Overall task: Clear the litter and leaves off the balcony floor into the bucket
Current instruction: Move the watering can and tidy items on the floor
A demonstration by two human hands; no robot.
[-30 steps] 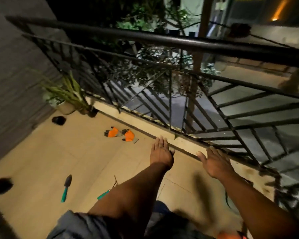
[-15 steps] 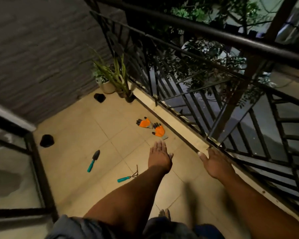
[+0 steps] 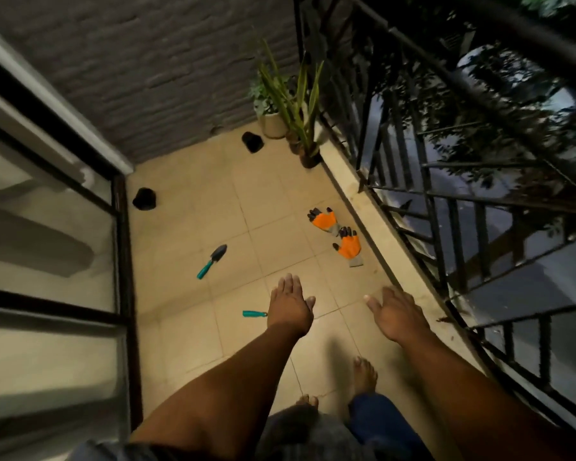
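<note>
Two bare forearms are seen, uncovered from wrist to elbow, ending in the left hand and the right hand. No gloves, rings, watch or bracelets are worn. A pale thumbnail is visible on the right hand. At the bottom edge, a strip of grey-blue fabric is seen at the left upper arm, apparently a short sleeve. Dark blue trousers are worn, with a greyer, blurred patch of cloth beside them on the left leg. The feet are bare: the right foot is shown in full, while only the toes of the left foot are seen beyond the cloth.
</note>
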